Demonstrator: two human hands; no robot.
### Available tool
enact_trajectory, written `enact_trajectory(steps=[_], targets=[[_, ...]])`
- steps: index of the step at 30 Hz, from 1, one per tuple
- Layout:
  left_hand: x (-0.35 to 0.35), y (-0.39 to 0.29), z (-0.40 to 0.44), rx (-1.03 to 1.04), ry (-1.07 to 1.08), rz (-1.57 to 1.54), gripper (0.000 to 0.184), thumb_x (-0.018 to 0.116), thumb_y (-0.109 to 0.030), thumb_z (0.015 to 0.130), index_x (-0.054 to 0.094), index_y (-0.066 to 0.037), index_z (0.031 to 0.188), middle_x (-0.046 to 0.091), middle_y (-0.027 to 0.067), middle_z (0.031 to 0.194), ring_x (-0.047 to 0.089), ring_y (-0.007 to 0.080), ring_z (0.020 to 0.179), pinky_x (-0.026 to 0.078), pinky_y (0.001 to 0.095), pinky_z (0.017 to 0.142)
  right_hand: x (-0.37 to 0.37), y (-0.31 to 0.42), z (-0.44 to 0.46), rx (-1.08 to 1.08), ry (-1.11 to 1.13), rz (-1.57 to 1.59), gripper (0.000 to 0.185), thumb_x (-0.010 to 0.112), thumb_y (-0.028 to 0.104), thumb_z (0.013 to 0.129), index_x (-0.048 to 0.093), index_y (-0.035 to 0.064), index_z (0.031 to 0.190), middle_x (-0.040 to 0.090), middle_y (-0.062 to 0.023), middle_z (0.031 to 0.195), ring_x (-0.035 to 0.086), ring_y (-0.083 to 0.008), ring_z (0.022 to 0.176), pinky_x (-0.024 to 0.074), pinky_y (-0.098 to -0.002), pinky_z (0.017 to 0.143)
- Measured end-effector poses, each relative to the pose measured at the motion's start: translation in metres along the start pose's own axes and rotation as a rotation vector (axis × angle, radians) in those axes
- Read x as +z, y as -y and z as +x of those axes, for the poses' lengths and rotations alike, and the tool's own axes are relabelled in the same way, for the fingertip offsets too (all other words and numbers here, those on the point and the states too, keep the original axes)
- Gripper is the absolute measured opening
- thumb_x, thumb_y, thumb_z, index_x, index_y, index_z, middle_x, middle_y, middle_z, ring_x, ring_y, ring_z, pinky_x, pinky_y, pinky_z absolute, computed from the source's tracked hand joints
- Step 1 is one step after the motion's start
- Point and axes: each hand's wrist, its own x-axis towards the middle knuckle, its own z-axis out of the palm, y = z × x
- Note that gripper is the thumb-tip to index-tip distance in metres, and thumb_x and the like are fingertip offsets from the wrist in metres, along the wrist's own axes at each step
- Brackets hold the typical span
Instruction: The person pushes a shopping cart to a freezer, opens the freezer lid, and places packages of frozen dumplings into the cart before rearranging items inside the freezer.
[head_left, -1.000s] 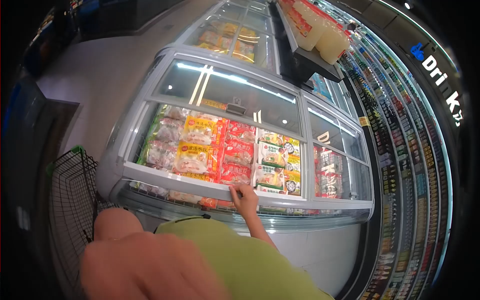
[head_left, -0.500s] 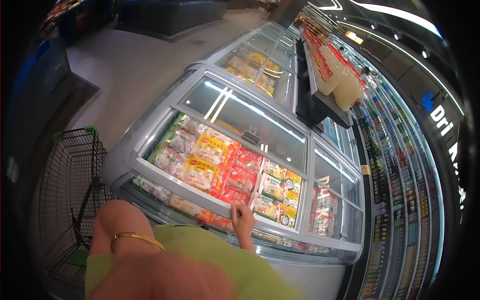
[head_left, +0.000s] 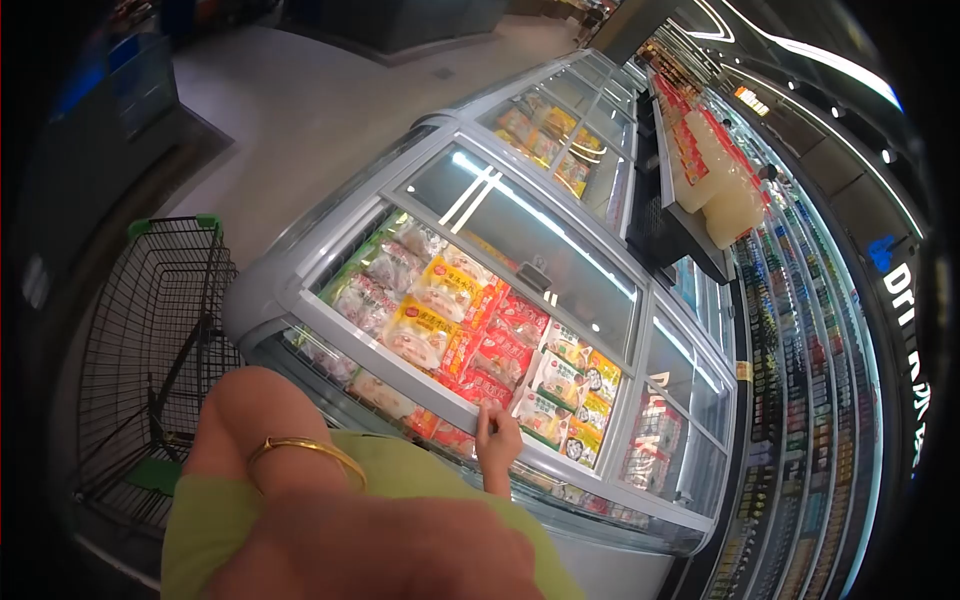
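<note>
My right hand (head_left: pixel 498 437) is at the front rim (head_left: pixel 400 372) of a chest freezer, its fingers curled and closed on the edge. Below the opening lie yellow bags of frozen dumplings (head_left: pixel 420 333), red bags (head_left: pixel 502 355) and white-and-green packs (head_left: pixel 548 395), none of them in my hand. My left arm is bent back toward the camera, with a gold bracelet (head_left: pixel 305 447) around it. Large and blurred at the bottom of the view is my left hand (head_left: pixel 400 545); its fingers cannot be made out.
A wire shopping cart (head_left: pixel 160 340) with green corners stands left of the freezer. Behind the opening is a glass lid (head_left: pixel 540 235) with a small handle. More freezers run away from me. Tall shelves of drinks (head_left: pixel 800 400) line the right side, past a ledge of large jugs (head_left: pixel 735 212).
The view has turned slightly, so the freezer and the cart sit a little further right in the picture. My right hand stays on the same rim.
</note>
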Motion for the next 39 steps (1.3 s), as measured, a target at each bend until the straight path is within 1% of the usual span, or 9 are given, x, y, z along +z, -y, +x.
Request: enact_trajectory(steps=[6,13,16,18,21,24,27,31,39], targets=[[-0.006,0.02,-0.014,0.132,0.04,-0.005,0.042,0.067,0.005,0.075,0.049,0.026,0.106,0.053,0.007,0.056,0.044,0.0091,0.04,0.027,0.0215,0.036,0.001,0.002,0.002,-0.005,-0.029,0.01,0.013,0.068,0.016,0.079,0.062,0.0073,0.072,0.062,-0.0084,0.071,0.06,-0.0247,0.064,0.048,-0.0344,0.061],[-0.007,0.013,-0.015,-0.037,0.078,-0.053,0.044,0.07,0.001,0.075,0.05,0.024,0.107,0.058,0.0103,0.063,0.048,0.0107,0.044,0.032,0.0218,0.039,0.0,-0.003,0.0,-0.035,-0.028,-0.011,0.012,0.068,0.014,0.079,0.061,0.0072,0.072,0.062,-0.0081,0.071,0.061,-0.0246,0.065,0.0486,-0.0348,0.062],[-0.005,0.029,-0.014,0.16,-0.13,0.018,0.039,0.072,-0.003,0.075,0.056,0.019,0.104,0.06,0.0109,0.064,0.05,0.0146,0.045,0.035,0.0232,0.041,0.0,0.0,0.0,0.005,-0.014,-0.003,0.012,0.069,0.014,0.078,0.061,0.0072,0.072,0.062,-0.0084,0.072,0.061,-0.0244,0.065,0.0489,-0.0345,0.062],[-0.027,0.034,-0.011,0.396,0.192,0.372,0.026,0.073,-0.004,0.075,0.064,0.012,0.094,0.059,0.0118,0.063,0.05,0.0185,0.046,0.037,0.0246,0.042,-0.003,0.001,0.001,0.021,-0.015,0.009,0.012,0.07,0.015,0.077,0.062,0.0072,0.072,0.062,-0.0084,0.072,0.061,-0.0243,0.065,0.0489,-0.0342,0.062],[-0.001,-0.012,0.006,-0.125,-0.058,0.4,0.013,0.073,-0.005,0.075,0.068,0.006,0.082,0.059,0.0097,0.061,0.047,0.0179,0.045,0.034,0.0251,0.041,0.003,-0.006,-0.002,0.059,-0.043,0.075,0.012,0.07,0.016,0.077,0.062,0.0075,0.072,0.063,-0.0075,0.072,0.061,-0.0238,0.065,0.0484,-0.0344,0.06],[-0.019,-0.032,0.005,-0.185,0.321,0.63,0.008,0.075,-0.007,0.074,0.071,-0.001,0.076,0.058,0.0044,0.061,0.043,0.0121,0.045,0.029,0.0248,0.041,0.0,-0.001,0.001,0.06,-0.056,0.06,0.013,0.071,0.016,0.077,0.062,0.0078,0.071,0.062,-0.0067,0.07,0.06,-0.0237,0.063,0.0477,-0.0344,0.059],[0.014,-0.048,0.017,-0.292,0.131,0.947,0.008,0.078,-0.013,0.072,0.073,-0.007,0.075,0.056,-0.0009,0.059,0.037,0.0086,0.044,0.024,0.0242,0.041,-0.005,0.004,0.005,-0.05,-0.089,0.02,0.014,0.071,0.016,0.076,0.062,0.008,0.07,0.061,-0.0064,0.068,0.06,-0.0235,0.062,0.0471,-0.0345,0.057],[0.029,-0.066,0.019,-0.28,0.259,1.334,0.02,0.082,-0.023,0.068,0.071,-0.017,0.085,0.054,-0.005,0.057,0.035,0.0066,0.046,0.024,0.022,0.042,-0.005,0.004,0.002,-0.043,-0.065,-0.008,0.016,0.071,0.016,0.077,0.06,0.008,0.068,0.06,-0.006,0.065,0.059,-0.0234,0.061,0.0462,-0.0347,0.056],[0.021,-0.05,0.011,0.035,0.219,1.398,0.024,0.082,-0.022,0.068,0.068,-0.02,0.088,0.056,-0.0045,0.062,0.036,0.0073,0.046,0.025,0.0201,0.043,-0.005,0.005,0.003,-0.085,-0.115,-0.017,0.015,0.07,0.015,0.077,0.059,0.0079,0.07,0.059,-0.0058,0.065,0.058,-0.0226,0.06,0.0457,-0.0338,0.056]])
